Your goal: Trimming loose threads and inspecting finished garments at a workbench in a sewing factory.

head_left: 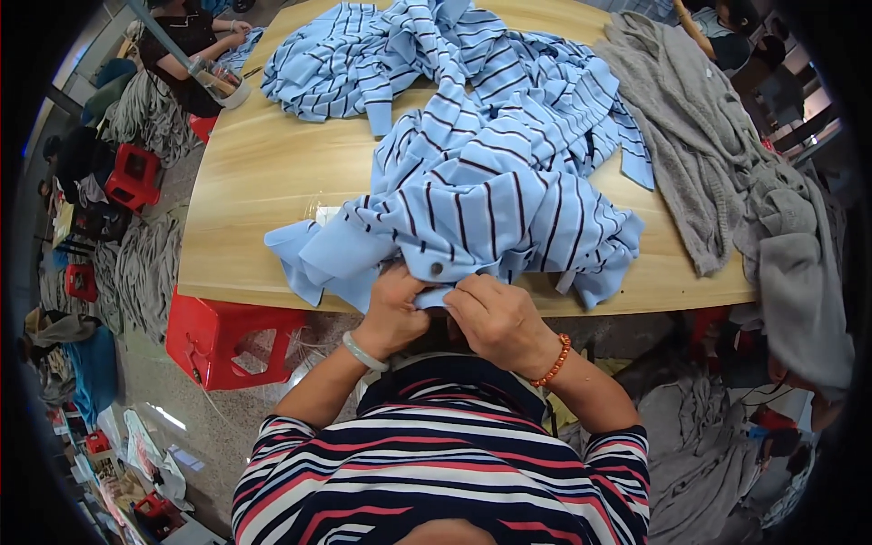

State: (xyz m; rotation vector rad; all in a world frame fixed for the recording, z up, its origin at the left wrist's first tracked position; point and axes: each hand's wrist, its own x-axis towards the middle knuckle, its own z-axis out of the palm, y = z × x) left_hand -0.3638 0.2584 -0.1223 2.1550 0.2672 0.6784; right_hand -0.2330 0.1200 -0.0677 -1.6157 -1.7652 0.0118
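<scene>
A light blue knit garment with dark and white stripes (481, 213) lies bunched at the near edge of the wooden table (245, 200). Its plain blue band, with a dark round button (436, 269), is at my fingers. My left hand (397, 309) is closed on the band's left part, thumb toward the middle. Close beside it, my right hand (493, 318) pinches the edge of the same band, fingers bent. The fingertips of both hands are partly hidden by cloth and knuckles. More blue striped garments (345, 64) are heaped behind, running to the table's far side.
Grey knit garments (677, 136) drape over the table's right side. A red plastic stool (218, 341) stands under the left front corner. At the far left corner is a container of tools (222, 86), with a co-worker (186, 54) beyond it. Piles of grey cloth (690, 454) lie lower right.
</scene>
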